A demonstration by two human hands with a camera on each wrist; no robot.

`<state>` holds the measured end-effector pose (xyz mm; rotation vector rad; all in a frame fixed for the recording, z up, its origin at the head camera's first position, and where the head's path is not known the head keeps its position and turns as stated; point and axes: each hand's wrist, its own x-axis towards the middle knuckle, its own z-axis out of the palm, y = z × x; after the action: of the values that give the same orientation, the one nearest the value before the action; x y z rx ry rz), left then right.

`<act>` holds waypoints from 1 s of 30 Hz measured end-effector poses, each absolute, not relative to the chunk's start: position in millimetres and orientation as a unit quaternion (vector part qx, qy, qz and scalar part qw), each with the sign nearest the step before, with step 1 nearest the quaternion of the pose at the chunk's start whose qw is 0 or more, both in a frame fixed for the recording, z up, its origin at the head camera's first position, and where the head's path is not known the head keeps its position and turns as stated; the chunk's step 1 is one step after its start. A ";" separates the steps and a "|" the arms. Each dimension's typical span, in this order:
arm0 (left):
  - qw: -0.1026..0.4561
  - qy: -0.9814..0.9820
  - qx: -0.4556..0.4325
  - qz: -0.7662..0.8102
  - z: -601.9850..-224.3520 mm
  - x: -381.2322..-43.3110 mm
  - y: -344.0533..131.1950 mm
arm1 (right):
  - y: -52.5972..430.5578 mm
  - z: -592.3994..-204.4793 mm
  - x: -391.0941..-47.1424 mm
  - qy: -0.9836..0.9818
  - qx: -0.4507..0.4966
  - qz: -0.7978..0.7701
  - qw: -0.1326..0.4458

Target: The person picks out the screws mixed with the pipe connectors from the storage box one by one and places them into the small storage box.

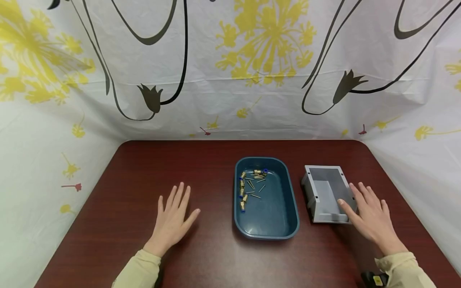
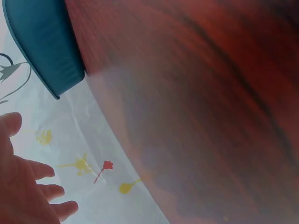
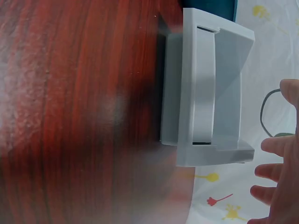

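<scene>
My left hand (image 1: 171, 222) is spread flat with fingers apart, left of a blue tray (image 1: 266, 237) and holding nothing. In the left wrist view its fingers (image 2: 44, 170) show at the lower left, away from the tray's outer wall (image 2: 51, 51). Inside the tray lie several brass fittings (image 1: 242, 193) with blue ends and several thin brass screws or pins (image 1: 251, 185). My right hand (image 1: 374, 220) has its fingers extended, overlapping the right front corner of a grey open box (image 1: 325, 218) in the head view. The right wrist view shows the fingers (image 3: 268, 172) apart from this box (image 3: 187, 93).
A dark red-brown wooden table (image 1: 173, 160) bears everything. White cloth (image 1: 201, 88) with yellow and dark flower prints hangs behind and on both sides. A small black item (image 1: 374, 279) with a yellow label sits at the right sleeve (image 1: 403, 268).
</scene>
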<state>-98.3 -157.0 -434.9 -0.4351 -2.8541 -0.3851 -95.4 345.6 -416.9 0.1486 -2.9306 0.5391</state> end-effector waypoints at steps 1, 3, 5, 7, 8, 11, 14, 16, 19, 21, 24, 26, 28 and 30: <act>0.117 -0.973 -0.150 -0.132 -434.3 -98.5 -156.9 | 345.6 -416.1 -95.6 -0.979 0.050 0.180 0.081; 0.124 -0.971 -0.154 -0.135 -432.9 -99.0 -156.7 | 345.5 -414.3 -96.2 -0.978 0.052 0.182 0.085; 0.133 -0.969 -0.158 -0.136 -431.9 -99.9 -156.4 | 345.4 -412.7 -97.2 -0.977 0.056 0.185 0.091; 0.141 -0.967 -0.162 -0.136 -430.5 -101.7 -155.9 | 344.9 -410.5 -98.7 -0.975 0.062 0.188 0.101; 0.146 -0.966 -0.164 -0.136 -429.6 -102.6 -155.4 | 344.3 -408.9 -99.7 -0.974 0.065 0.190 0.107; 0.156 -0.964 -0.170 -0.136 -426.2 -105.8 -152.9 | 341.7 -403.1 -103.8 -0.969 0.078 0.192 0.134; 0.164 -0.960 -0.178 -0.142 -421.1 -109.2 -148.5 | 337.7 -395.1 -110.2 -0.965 0.092 0.185 0.162; 0.169 -0.956 -0.186 -0.151 -417.1 -111.7 -144.6 | 334.6 -388.9 -115.2 -0.962 0.104 0.178 0.181; 0.172 -0.951 -0.197 -0.166 -410.7 -116.0 -137.8 | 327.8 -378.2 -122.9 -0.958 0.116 0.172 0.197; 0.170 -0.948 -0.202 -0.175 -406.5 -118.5 -132.6 | 321.8 -370.5 -128.0 -0.956 0.123 0.174 0.203; 0.168 -0.946 -0.209 -0.184 -401.5 -122.3 -124.3 | 312.0 -359.6 -135.8 -0.954 0.131 0.179 0.202; 0.164 -0.945 -0.214 -0.187 -398.6 -124.6 -118.6 | 305.3 -352.8 -140.8 -0.955 0.136 0.180 0.195; 0.161 -0.944 -0.221 -0.187 -396.5 -126.9 -113.1 | 298.5 -347.2 -145.6 -0.956 0.138 0.182 0.182; 0.155 -0.944 -0.228 -0.183 -395.4 -128.9 -107.9 | 291.2 -342.5 -149.7 -0.957 0.142 0.186 0.169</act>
<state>-128.9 -107.9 -395.4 -0.6541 -2.7041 -0.5231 -149.7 291.2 -342.5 0.4036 -2.7212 0.5294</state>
